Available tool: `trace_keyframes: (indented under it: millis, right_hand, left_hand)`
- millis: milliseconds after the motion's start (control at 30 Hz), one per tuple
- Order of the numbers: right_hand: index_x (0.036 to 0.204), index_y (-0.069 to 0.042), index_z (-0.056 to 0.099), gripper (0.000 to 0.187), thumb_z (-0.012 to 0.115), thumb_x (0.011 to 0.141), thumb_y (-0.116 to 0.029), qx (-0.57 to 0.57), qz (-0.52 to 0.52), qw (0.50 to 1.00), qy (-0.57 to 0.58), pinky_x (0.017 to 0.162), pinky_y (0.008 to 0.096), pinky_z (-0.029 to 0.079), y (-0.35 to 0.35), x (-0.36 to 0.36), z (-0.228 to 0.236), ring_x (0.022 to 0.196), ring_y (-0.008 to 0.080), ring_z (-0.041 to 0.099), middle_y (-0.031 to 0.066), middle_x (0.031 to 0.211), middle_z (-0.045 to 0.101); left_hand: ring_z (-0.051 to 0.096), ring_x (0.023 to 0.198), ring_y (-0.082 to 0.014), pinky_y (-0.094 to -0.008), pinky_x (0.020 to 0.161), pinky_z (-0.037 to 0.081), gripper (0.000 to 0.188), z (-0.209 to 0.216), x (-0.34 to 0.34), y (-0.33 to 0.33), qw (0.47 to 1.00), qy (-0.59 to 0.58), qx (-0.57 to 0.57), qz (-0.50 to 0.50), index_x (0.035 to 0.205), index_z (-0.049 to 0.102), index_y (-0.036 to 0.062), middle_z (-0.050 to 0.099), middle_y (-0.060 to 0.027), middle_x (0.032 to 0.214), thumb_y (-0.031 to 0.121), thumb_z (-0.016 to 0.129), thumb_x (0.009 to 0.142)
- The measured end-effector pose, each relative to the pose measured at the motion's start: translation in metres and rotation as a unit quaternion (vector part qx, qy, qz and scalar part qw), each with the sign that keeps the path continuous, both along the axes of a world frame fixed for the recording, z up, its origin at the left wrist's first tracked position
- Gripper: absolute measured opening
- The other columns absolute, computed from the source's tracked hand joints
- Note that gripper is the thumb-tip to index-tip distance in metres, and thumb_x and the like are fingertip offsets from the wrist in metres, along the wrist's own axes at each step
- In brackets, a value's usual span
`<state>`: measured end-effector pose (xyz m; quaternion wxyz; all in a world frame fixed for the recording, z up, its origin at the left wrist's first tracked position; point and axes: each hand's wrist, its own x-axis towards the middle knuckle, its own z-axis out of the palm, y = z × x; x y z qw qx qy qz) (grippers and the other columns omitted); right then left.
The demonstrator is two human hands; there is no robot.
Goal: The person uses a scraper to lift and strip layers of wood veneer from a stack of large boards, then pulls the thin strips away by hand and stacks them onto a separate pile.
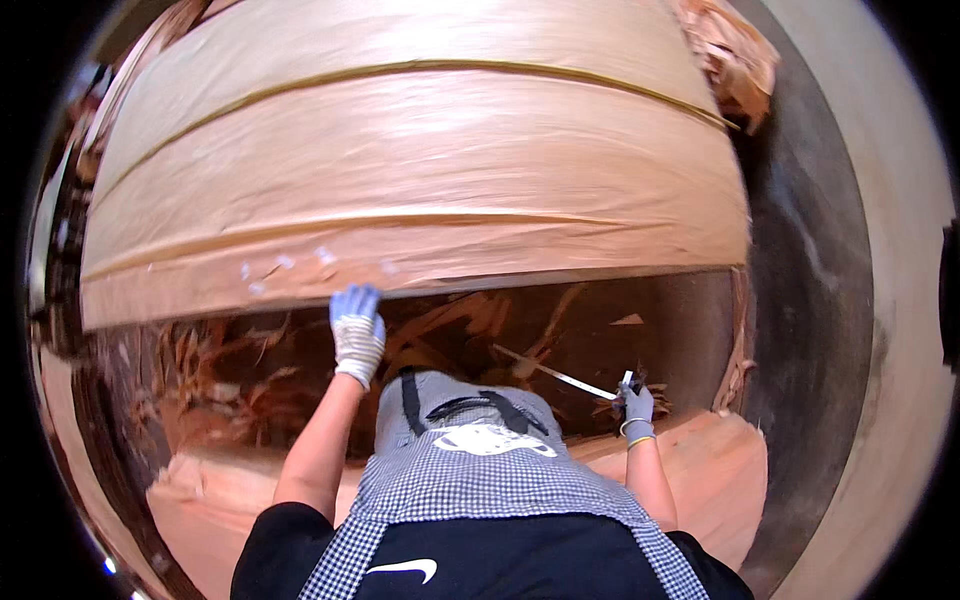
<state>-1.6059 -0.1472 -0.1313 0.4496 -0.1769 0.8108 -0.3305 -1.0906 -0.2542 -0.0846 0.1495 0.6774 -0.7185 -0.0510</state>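
Observation:
A wide stack of thin tan sheets, like wood veneer (430,140), fills the space in front of me. My left hand (357,335), in a white and blue glove, lies at its near edge with the fingers stretched forward over it. To the right and lower, my right hand (636,408), in a grey glove, is closed on a long, thin, pale ruler-like strip (570,380). The strip points left and away, over the dark gap. A short white piece stands up by the fingers; whether it belongs to the strip I cannot tell.
Torn veneer scraps (230,365) litter the dark floor between the stack and me. A second pale stack (705,480) lies close around my body. Crumpled sheets (735,60) hang at the far right corner. A grey floor strip (810,260) runs along the right.

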Motion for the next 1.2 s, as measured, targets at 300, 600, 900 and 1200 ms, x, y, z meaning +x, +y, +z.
trace_keyframes:
  millis: [300,600,900,1200]
  right_hand:
    - [0.085,-0.005,0.062,0.012,0.067,0.078,-0.013,-0.008,-0.071,0.996,0.055,0.039,0.0223,0.039,0.055,-0.127,0.019,0.046,0.0083,0.046,0.0011,0.067,0.058]
    - [0.090,-0.003,0.062,0.018,0.060,0.084,-0.020,-0.188,-0.312,0.925,-0.110,0.037,0.0214,0.037,0.053,-0.262,0.045,0.044,0.0097,0.048,0.0037,0.062,0.057]
    - [0.084,-0.002,0.059,0.010,0.064,0.077,-0.008,-0.145,-0.319,0.933,0.082,0.041,0.0239,0.043,0.035,-0.453,0.004,0.051,0.0125,0.052,0.0037,0.066,0.057]
    - [0.079,-0.001,0.058,0.014,0.066,0.076,-0.011,-0.012,-0.345,0.928,0.137,0.042,0.0287,0.039,-0.035,-0.598,0.067,0.050,0.0123,0.048,0.0030,0.063,0.054]
  left_hand:
    - [0.047,0.111,-0.0321,-0.0479,0.099,0.030,0.038,-0.022,-0.267,-0.046,0.957,0.095,-0.034,-0.273,0.109,0.056,0.0091,0.054,-0.0112,0.115,0.006,0.053,0.071]
    - [0.047,0.111,-0.0302,-0.0465,0.100,0.031,0.037,-0.011,-0.492,-0.139,0.890,0.072,-0.013,-0.450,0.107,0.057,0.0091,0.055,-0.0106,0.113,0.008,0.054,0.070]
    - [0.043,0.117,-0.0284,-0.0455,0.106,0.023,0.036,-0.036,-0.734,-0.232,0.849,0.056,0.010,-0.525,0.110,0.057,0.0109,0.054,-0.0102,0.118,0.016,0.053,0.074]
    - [0.028,0.128,-0.0296,-0.0477,0.108,0.015,0.049,-0.003,-0.884,-0.438,0.943,-0.087,-0.025,-0.321,0.121,0.049,0.0107,0.040,-0.0118,0.132,0.022,0.055,0.074]
